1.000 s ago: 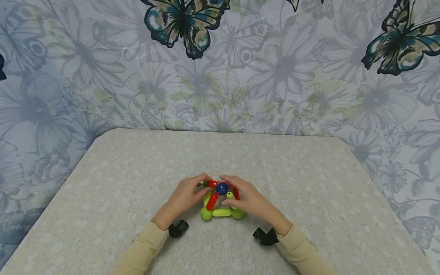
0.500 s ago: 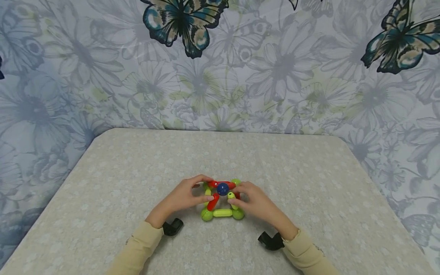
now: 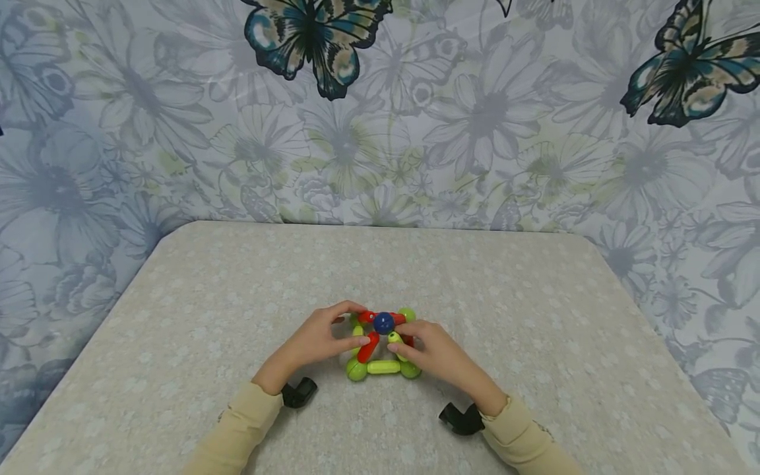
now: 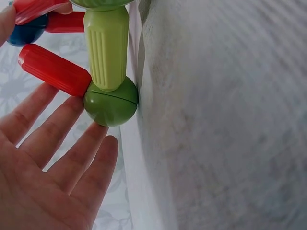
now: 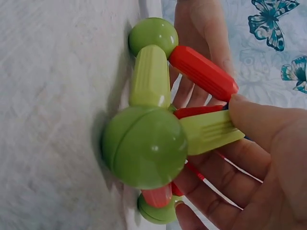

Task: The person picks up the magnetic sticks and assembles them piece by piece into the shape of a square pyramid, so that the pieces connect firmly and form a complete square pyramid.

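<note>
A frame of magnetic rods and balls stands on the table, with green balls [image 3: 356, 370] at the base and a dark blue ball [image 3: 383, 323] on top. My left hand [image 3: 315, 338] spans its left side, thumb against the front red rod [image 3: 368, 348]. In the left wrist view, its long fingers lie along a second red rod [image 4: 55, 69] and the green ball [image 4: 110, 103]. My right hand [image 3: 442, 353] pinches a tilted yellow-green rod [image 5: 211, 132], whose lower end meets the front-right ball [image 5: 146, 146]. Its upper end is near the blue ball; whether they touch is hidden.
A pale patterned cloth covers the table [image 3: 255, 270]. Black wrist mounts [image 3: 299, 392] sit at both wrists, low over the cloth. Behind the table's far edge hangs a floral backdrop [image 3: 380, 145] with butterflies.
My right hand has come down from the back of the frame to the yellow-green rod, whose upper end has shifted slightly left. My left thumb has moved onto the front red rod.
</note>
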Demonstrator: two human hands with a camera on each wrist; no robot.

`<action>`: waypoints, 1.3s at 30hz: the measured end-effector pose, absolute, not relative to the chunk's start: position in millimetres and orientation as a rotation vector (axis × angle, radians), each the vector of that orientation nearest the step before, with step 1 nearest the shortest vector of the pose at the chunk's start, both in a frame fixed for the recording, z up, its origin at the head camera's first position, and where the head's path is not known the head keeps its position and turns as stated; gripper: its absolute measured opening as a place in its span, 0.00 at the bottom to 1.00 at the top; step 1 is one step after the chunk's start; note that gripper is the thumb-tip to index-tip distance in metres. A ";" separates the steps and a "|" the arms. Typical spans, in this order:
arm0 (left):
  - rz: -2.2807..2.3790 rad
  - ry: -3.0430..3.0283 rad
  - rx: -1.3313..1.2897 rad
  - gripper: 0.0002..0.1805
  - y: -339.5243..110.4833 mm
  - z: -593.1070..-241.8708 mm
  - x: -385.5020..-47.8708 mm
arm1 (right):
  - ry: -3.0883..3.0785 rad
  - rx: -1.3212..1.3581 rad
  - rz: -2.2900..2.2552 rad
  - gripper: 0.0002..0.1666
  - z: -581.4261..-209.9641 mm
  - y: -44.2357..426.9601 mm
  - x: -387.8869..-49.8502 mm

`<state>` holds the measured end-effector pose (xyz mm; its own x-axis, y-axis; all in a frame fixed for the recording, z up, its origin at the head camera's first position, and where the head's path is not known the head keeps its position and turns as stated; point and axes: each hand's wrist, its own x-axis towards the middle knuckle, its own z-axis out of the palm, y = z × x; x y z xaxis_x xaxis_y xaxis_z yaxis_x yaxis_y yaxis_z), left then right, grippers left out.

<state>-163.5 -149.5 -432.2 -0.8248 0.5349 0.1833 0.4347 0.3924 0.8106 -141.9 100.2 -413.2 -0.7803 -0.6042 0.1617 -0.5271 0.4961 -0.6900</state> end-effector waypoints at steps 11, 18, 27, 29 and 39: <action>1.334 2.616 0.964 0.25 -149.3 -428.5 -161.5 | 2.660 -0.950 -1.187 0.08 -417.8 96.6 -141.3; 1.153 2.810 0.987 0.19 -145.8 -425.2 -158.3 | 2.661 -0.921 -1.211 0.11 -418.7 96.5 -140.5; 0.806 3.150 1.118 0.11 -131.2 -423.3 -157.3 | 2.680 -0.959 -1.199 0.11 -419.8 98.3 -139.2; 0.771 3.178 1.160 0.09 -128.5 -421.8 -156.6 | 2.680 -0.958 -1.202 0.11 -419.6 98.9 -138.7; 0.717 3.187 1.156 0.10 -126.9 -420.8 -155.3 | 2.658 -0.976 -1.198 0.07 -417.6 97.4 -140.1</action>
